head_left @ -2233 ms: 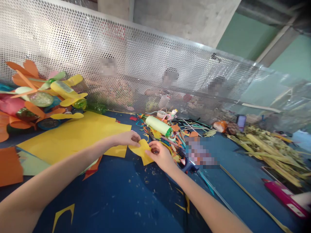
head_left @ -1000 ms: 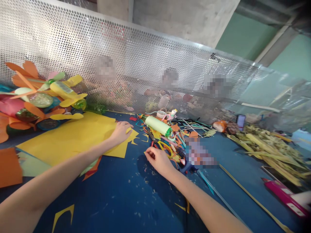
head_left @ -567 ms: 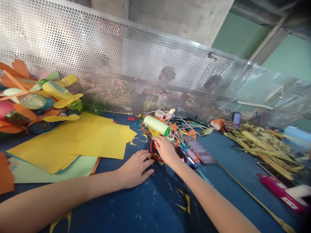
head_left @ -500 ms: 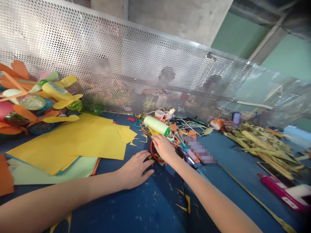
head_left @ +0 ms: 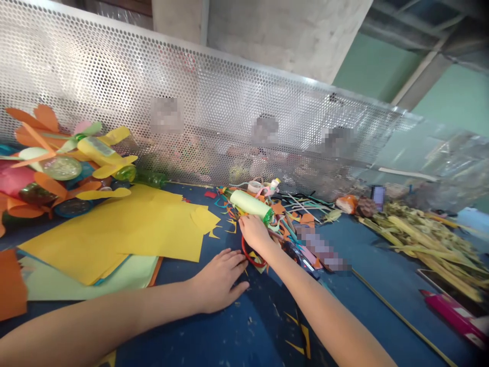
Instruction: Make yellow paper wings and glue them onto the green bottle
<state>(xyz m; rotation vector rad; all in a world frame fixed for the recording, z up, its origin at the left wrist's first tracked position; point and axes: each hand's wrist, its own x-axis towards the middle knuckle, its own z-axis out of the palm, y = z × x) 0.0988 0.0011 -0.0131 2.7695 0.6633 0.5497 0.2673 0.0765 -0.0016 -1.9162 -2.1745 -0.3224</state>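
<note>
My left hand lies palm down on the blue table, fingers stretched out, holding nothing. Past it, my right hand reaches into a pile of scraps with its fingers curled down together. What they grip, if anything, is hidden. A red loop shows partly under that hand. Right behind my right fingers lies a green bottle on its side, wrapped in a pale green paper sleeve. Cut yellow paper scraps are scattered left of the right hand.
Yellow sheets overlap pale green paper on the left. Behind stand bottles with orange and yellow paper petals. Dried husks, a thin stick and a magenta box lie right. A perforated metal panel borders the back; people sit beyond.
The view has shifted slightly, so the things appear a little lower and further right. My left hand stays flat and my right hand stays by the wrapped bottle, its fingers seeming slightly more curled.
</note>
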